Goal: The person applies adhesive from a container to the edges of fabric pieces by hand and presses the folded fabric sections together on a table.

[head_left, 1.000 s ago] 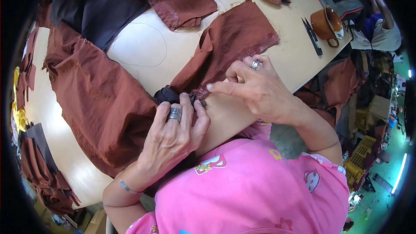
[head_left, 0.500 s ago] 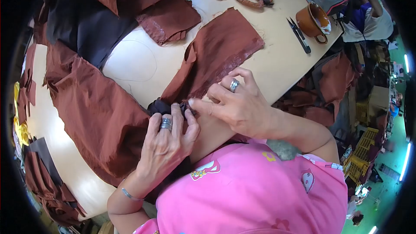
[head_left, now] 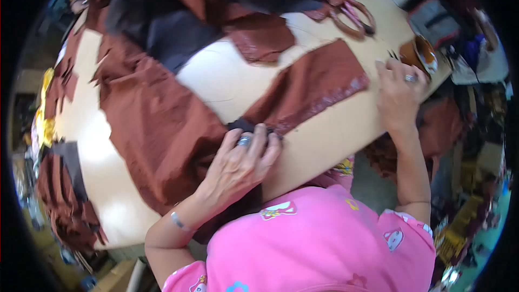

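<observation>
My left hand (head_left: 243, 157) presses and pinches a dark, bunched piece of cloth (head_left: 246, 125) where the rust-brown fabric (head_left: 157, 119) meets a brown strip (head_left: 313, 84) with a shiny, frayed edge. My right hand (head_left: 400, 92) is at the table's right side, fingers bent downward and blurred, right beside the brown cup (head_left: 415, 54). Only the dark tips of the thread snips (head_left: 393, 54) show past its fingers. The rest of the snips is hidden under the hand, and whether the fingers grip them I cannot tell.
Scissors with wrapped handles (head_left: 354, 20) lie at the back. Folded brown cloth (head_left: 259, 38) and dark cloth (head_left: 178, 35) are piled at the far side. A grey bag (head_left: 435, 21) stands beyond the cup. More brown cloth (head_left: 443, 127) hangs below the table's right edge.
My right hand has left the dark cloth and moved right to the snips beside the cup. My left hand stays on the cloth. The whole view has shifted.
</observation>
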### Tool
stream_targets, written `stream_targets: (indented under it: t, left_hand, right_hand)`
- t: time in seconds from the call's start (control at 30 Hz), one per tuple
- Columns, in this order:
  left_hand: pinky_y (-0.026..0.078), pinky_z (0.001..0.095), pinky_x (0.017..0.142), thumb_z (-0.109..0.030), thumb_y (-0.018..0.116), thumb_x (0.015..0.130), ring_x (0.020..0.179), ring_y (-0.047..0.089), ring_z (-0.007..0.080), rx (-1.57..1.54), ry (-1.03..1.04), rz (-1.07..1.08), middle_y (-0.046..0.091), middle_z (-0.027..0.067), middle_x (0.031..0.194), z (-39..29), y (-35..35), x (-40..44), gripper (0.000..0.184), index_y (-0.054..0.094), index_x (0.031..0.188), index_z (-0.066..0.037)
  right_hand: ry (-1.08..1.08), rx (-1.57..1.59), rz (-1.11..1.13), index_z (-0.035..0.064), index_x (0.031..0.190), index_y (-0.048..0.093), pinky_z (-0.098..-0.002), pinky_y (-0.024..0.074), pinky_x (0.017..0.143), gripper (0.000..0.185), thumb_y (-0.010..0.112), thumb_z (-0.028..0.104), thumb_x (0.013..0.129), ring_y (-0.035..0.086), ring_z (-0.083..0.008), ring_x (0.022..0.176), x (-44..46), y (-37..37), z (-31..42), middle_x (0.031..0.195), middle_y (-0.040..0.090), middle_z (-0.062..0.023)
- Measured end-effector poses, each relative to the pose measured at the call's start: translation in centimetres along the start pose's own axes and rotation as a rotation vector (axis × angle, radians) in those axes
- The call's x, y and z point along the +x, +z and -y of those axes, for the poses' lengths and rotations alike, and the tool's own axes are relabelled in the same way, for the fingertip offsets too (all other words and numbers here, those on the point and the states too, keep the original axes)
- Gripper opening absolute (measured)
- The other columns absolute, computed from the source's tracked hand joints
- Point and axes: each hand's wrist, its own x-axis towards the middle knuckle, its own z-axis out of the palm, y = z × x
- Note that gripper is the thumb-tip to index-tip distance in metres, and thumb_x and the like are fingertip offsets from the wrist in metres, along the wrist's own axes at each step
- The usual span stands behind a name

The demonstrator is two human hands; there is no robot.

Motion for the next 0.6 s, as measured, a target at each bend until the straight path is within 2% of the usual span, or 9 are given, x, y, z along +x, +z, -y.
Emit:
stream_targets:
  t: [0.03, 0.1, 0.2, 0.3, 0.33, 0.43, 0.47, 0.5, 0.6]
  left_hand:
    - [0.043, 0.0353, 0.082, -0.013, 0.052, 0.078, 0.082, 0.059, 0.0190, -0.047, -0.007, -0.007, 0.057, 0.0173, 0.107, 0.2, -0.1, 0.2, 0.034, 0.052, 0.111, -0.003]
    - [0.042, 0.0358, 0.079, -0.010, 0.053, 0.076, 0.084, 0.058, 0.0218, -0.315, -0.071, -0.038, 0.057, 0.0115, 0.098, 0.7, 0.0, 0.4, 0.032, 0.052, 0.107, -0.003]
    - [0.041, 0.0354, 0.077, -0.009, 0.058, 0.077, 0.082, 0.057, 0.0257, -0.512, -0.178, -0.218, 0.058, 0.0104, 0.092, 1.4, 0.7, 0.9, 0.029, 0.052, 0.105, -0.004]
    - [0.041, 0.0357, 0.077, -0.015, 0.061, 0.079, 0.080, 0.057, 0.0248, -0.511, -0.228, -0.286, 0.059, 0.0098, 0.090, 2.8, -1.7, 1.3, 0.029, 0.053, 0.107, -0.007]
    - [0.038, 0.0388, 0.085, -0.032, 0.061, 0.083, 0.087, 0.058, 0.0236, -0.471, -0.293, -0.099, 0.061, 0.0082, 0.095, 3.8, -2.4, 1.1, 0.035, 0.056, 0.109, -0.010]
    - [0.031, 0.0421, 0.094, -0.050, 0.057, 0.082, 0.099, 0.055, 0.0221, -0.277, -0.231, 0.021, 0.062, 0.0076, 0.103, 8.6, -3.1, 0.2, 0.049, 0.058, 0.110, -0.010]
    - [0.025, 0.0435, 0.098, -0.061, 0.055, 0.078, 0.108, 0.051, 0.0206, -0.299, -0.302, 0.129, 0.062, 0.0060, 0.109, 10.3, -2.8, -0.1, 0.060, 0.060, 0.109, -0.010]
    - [0.023, 0.0424, 0.103, -0.054, 0.063, 0.074, 0.110, 0.050, 0.0206, -0.279, -0.311, 0.184, 0.059, 0.0100, 0.108, 12.1, -2.3, -0.6, 0.058, 0.058, 0.113, -0.011]
    - [0.023, 0.0442, 0.103, -0.042, 0.068, 0.071, 0.109, 0.051, 0.0224, -0.121, -0.347, 0.213, 0.060, 0.0084, 0.102, 15.3, -2.6, -1.3, 0.048, 0.059, 0.107, -0.012]
  right_hand:
    - [-0.028, 0.117, -0.017, 0.0107, 0.115, 0.058, -0.0454, 0.0310, 0.094, 0.044, 0.060, 0.008, 0.071, 0.052, -0.0243, 0.100, 0.7, -1.7, 0.4, 0.105, 0.056, -0.0056]
    - [-0.131, 0.746, 0.009, 0.0082, 0.128, 0.048, -0.0486, 0.0275, 0.100, 0.065, 0.064, 0.005, 0.065, 0.049, -0.0287, 0.106, 1.7, -3.3, 2.7, 0.118, 0.053, -0.0083]
    - [-0.337, 1.240, 0.131, 0.0063, 0.141, 0.027, -0.0549, 0.0177, 0.106, 0.082, 0.063, 0.003, 0.067, 0.049, -0.0316, 0.106, 1.9, -4.5, 9.1, 0.115, 0.054, -0.0122]
    - [-0.363, 1.227, 0.195, 0.0054, 0.142, 0.025, -0.0590, 0.0143, 0.106, 0.080, 0.062, 0.002, 0.070, 0.055, -0.0283, 0.092, 2.5, -4.3, 11.1, 0.094, 0.057, -0.0105]
    - [-0.372, 1.170, 0.230, 0.0053, 0.142, 0.026, -0.0603, 0.0144, 0.106, 0.078, 0.061, 0.002, 0.071, 0.057, -0.0269, 0.087, 2.7, -4.4, 11.1, 0.087, 0.057, -0.0093]
    - [-0.407, 1.061, -0.042, 0.0056, 0.139, 0.033, -0.0616, 0.0163, 0.105, 0.072, 0.058, -0.002, 0.072, 0.056, -0.0221, 0.073, 2.9, -6.1, 9.7, 0.073, 0.052, -0.0043]
    - [-0.384, 1.061, -0.059, 0.0079, 0.136, 0.040, -0.0616, 0.0189, 0.104, 0.068, 0.055, -0.007, 0.071, 0.055, -0.0186, 0.069, 3.2, -7.1, 9.0, 0.069, 0.050, -0.0016]
    - [-0.388, 1.023, -0.043, 0.0086, 0.136, 0.041, -0.0611, 0.0190, 0.104, 0.067, 0.055, -0.007, 0.072, 0.055, -0.0182, 0.068, 3.3, -7.1, 8.3, 0.068, 0.050, -0.0010]
    - [-0.347, 0.930, -0.015, 0.0111, 0.134, 0.045, -0.0582, 0.0206, 0.105, 0.065, 0.055, -0.006, 0.072, 0.055, -0.0168, 0.067, 3.5, -6.7, 6.7, 0.064, 0.048, 0.0004]
